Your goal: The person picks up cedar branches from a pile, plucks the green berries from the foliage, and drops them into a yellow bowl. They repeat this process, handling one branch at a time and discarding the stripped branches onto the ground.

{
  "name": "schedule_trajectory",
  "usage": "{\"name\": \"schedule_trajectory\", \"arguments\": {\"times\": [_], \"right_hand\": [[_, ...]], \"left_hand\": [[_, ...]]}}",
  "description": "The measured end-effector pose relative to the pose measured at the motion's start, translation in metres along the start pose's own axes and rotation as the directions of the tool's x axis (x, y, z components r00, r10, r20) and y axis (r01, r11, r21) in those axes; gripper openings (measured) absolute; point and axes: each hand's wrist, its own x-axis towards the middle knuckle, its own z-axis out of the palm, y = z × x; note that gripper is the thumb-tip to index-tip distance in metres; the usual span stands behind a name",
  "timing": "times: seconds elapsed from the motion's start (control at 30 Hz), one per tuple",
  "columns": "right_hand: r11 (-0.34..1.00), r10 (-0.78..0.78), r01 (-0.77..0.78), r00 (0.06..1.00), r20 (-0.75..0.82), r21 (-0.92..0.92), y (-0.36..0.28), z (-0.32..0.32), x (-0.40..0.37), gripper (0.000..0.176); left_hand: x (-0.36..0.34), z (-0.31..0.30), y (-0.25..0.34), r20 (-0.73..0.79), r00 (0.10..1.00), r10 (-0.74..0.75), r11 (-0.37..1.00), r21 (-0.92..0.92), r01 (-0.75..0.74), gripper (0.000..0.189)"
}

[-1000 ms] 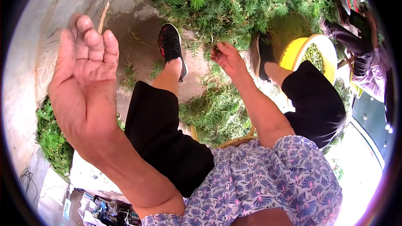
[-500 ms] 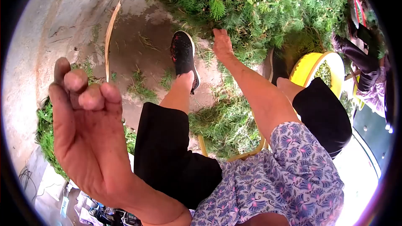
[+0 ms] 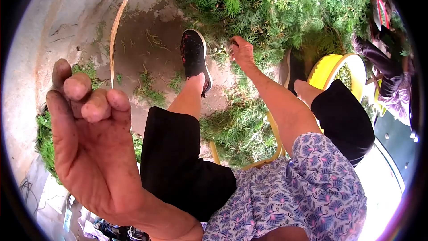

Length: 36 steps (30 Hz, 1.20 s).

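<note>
At the left, my left hand [image 3: 93, 147] is raised close to the camera, palm in view, its fingers loosely curled and nothing visible in it. Beyond my knees, my right hand [image 3: 242, 53] has its fingers bent together at the lower edge of a big heap of green conifer sprigs [image 3: 276, 9]. Whatever those fingers hold is too small to tell. Right of that hand stands a yellow bucket [image 3: 322, 72] with small green pieces inside. Between my legs, more sprigs [image 3: 245, 134] lie around a yellow frame [image 3: 277, 136].
A long pale wood strip [image 3: 115, 40] lies on the ground near the concrete wall [image 3: 35, 76]. My dark shoe [image 3: 193, 53] rests left of the heap. Another person's dark-clothed legs [image 3: 383, 62] show at the far right. Cables and cloth lie at the lower left.
My right hand has drawn back a little from the heap, toward the right and down, and its fingers are more bent. My left hand has shifted slightly left.
</note>
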Motion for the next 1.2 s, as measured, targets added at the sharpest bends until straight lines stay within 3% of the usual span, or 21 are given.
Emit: {"name": "schedule_trajectory", "arguments": {"times": [0.07, 0.13, 0.17, 0.2, 0.27, 0.3, 0.4, 0.43, 0.57, 0.67, 0.7, 0.73, 0.8, 0.83, 0.93, 0.97, 1.0, 1.07, 1.13, 1.2], "right_hand": [[0.999, -0.038, 0.038, 0.999, 0.026, -0.017, -0.012, 0.005, -0.002, 0.028], [0.926, -0.213, 0.220, 0.975, 0.056, -0.307, -0.031, 0.009, -0.008, 0.028], [0.825, -0.296, 0.334, 0.943, 0.154, -0.456, -0.022, 0.014, -0.004, 0.037], [0.825, -0.296, 0.333, 0.943, 0.153, -0.456, -0.022, 0.017, -0.006, 0.037], [0.784, -0.048, 0.160, 0.979, 0.198, -0.600, -0.025, 0.029, -0.010, 0.049], [0.786, -0.038, 0.154, 0.979, 0.202, -0.598, -0.025, 0.031, -0.007, 0.049], [0.614, -0.023, 0.231, 0.961, 0.275, -0.755, -0.023, 0.037, -0.007, 0.043], [0.732, 0.041, 0.154, 0.963, 0.267, -0.664, -0.041, 0.029, -0.010, 0.043], [0.767, 0.082, 0.098, 0.965, 0.248, -0.634, -0.034, 0.031, 0.003, 0.045], [0.817, -0.050, 0.182, 0.968, 0.248, -0.547, -0.020, 0.024, 0.005, 0.044], [0.812, -0.148, 0.242, 0.966, 0.214, -0.531, -0.010, 0.024, 0.008, 0.035], [0.811, -0.144, 0.240, 0.966, 0.217, -0.533, -0.011, 0.020, 0.006, 0.035], [0.930, -0.160, 0.203, 0.974, 0.160, -0.308, -0.016, 0.014, 0.005, 0.025], [0.945, -0.133, 0.168, 0.981, 0.139, -0.279, -0.015, 0.014, 0.003, 0.022], [0.917, -0.220, 0.279, 0.950, 0.221, -0.286, -0.021, 0.017, 0.000, 0.030], [0.886, -0.224, 0.286, 0.953, 0.203, -0.366, -0.024, 0.021, -0.001, 0.033], [0.887, -0.221, 0.284, 0.954, 0.204, -0.364, -0.027, 0.026, -0.001, 0.033], [0.843, -0.014, 0.116, 0.981, 0.195, -0.525, -0.042, 0.031, -0.003, 0.035], [0.805, 0.017, 0.124, 0.973, 0.231, -0.580, -0.048, 0.030, -0.004, 0.038], [0.785, 0.082, 0.079, 0.970, 0.230, -0.615, -0.042, 0.032, 0.000, 0.038]], "left_hand": [[-0.001, 0.002, -0.001, -0.005, 1.000, 0.000, 1.000, -0.007, 0.000, 0.035], [-0.001, 0.003, -0.003, -0.009, 1.000, -0.004, 1.000, -0.009, 0.004, 0.035], [-0.001, 0.003, -0.003, -0.010, 1.000, -0.004, 1.000, -0.007, 0.004, 0.035], [-0.004, 0.004, -0.003, -0.006, 1.000, 0.002, 1.000, -0.006, -0.002, 0.034], [-0.002, 0.003, -0.005, -0.009, 1.000, -0.001, 1.000, 0.000, 0.001, 0.034], [-0.001, 0.003, -0.005, 0.006, 1.000, -0.006, 1.000, -0.010, 0.006, 0.033], [-0.003, 0.000, -0.006, 0.003, 0.999, -0.053, 0.998, -0.016, 0.053, 0.033], [0.000, 0.001, -0.004, 0.042, 0.999, -0.030, 0.999, -0.021, 0.031, 0.033], [-0.003, 0.006, -0.006, -0.027, 1.000, -0.012, 1.000, -0.007, 0.012, 0.033], [-0.004, 0.007, -0.007, -0.013, 1.000, -0.002, 1.000, -0.004, 0.002, 0.033], [-0.004, 0.008, -0.007, -0.029, 1.000, -0.006, 1.000, 0.006, 0.006, 0.034], [-0.005, 0.008, -0.008, -0.044, 0.999, -0.009, 1.000, 0.016, 0.009, 0.034], [-0.006, 0.005, -0.009, -0.028, 1.000, -0.003, 1.000, 0.018, 0.004, 0.033], [-0.006, 0.005, -0.009, -0.008, 1.000, 0.005, 1.000, 0.021, -0.005, 0.033], [-0.007, 0.008, -0.008, -0.028, 1.000, 0.000, 0.999, 0.036, 0.001, 0.033], [-0.008, 0.007, -0.012, -0.030, 1.000, -0.001, 0.999, 0.037, 0.002, 0.033], [-0.007, 0.002, -0.018, -0.013, 0.999, 0.031, 0.997, -0.067, -0.032, 0.033], [-0.006, 0.002, -0.018, 0.004, 0.998, 0.068, 0.983, -0.170, -0.067, 0.033], [-0.005, 0.007, -0.006, -0.067, 0.998, 0.007, 0.998, 0.068, -0.002, 0.033], [-0.004, 0.007, -0.008, -0.060, 0.998, 0.013, 0.998, 0.061, -0.009, 0.033]]}}
